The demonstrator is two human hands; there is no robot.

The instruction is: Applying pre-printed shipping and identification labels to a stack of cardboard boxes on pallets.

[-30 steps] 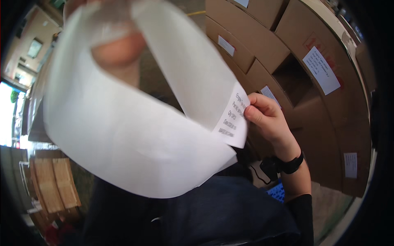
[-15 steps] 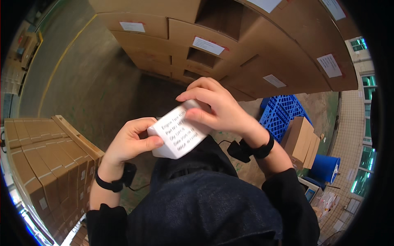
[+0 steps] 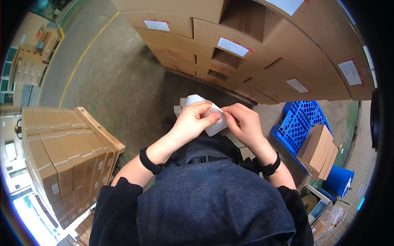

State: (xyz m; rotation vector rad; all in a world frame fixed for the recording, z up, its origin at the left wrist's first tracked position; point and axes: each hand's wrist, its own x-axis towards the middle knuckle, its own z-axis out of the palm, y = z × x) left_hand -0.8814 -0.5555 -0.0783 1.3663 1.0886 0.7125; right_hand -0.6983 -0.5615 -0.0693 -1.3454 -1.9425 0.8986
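Observation:
A small bundle of white paper labels [image 3: 215, 128] is held in front of my body, above my lap. My left hand [image 3: 192, 122] grips it from the left, with thumb and fingers closed on the paper. At its right edge, my right hand [image 3: 247, 124] pinches a corner of the paper between thumb and forefinger. The print I could see on it earlier is turned out of sight. Beyond my hands stands a tall stack of large brown cartons [image 3: 180, 43], several with white labels [image 3: 232, 46] stuck on their sides.
Left of me, strapped brown cartons [image 3: 61, 153] are stacked against a wooden pallet [image 3: 100, 129]. On the right lie a blue plastic pallet [image 3: 301, 123], brown boxes [image 3: 315, 149] and a blue drum [image 3: 340, 180]. A yellow line [image 3: 82, 57] runs along the floor at the far left.
My view has shifted, and the labels have turned so the printed face no longer shows. My left hand has moved right and up; my right hand has gone from over the paper to pinching its edge.

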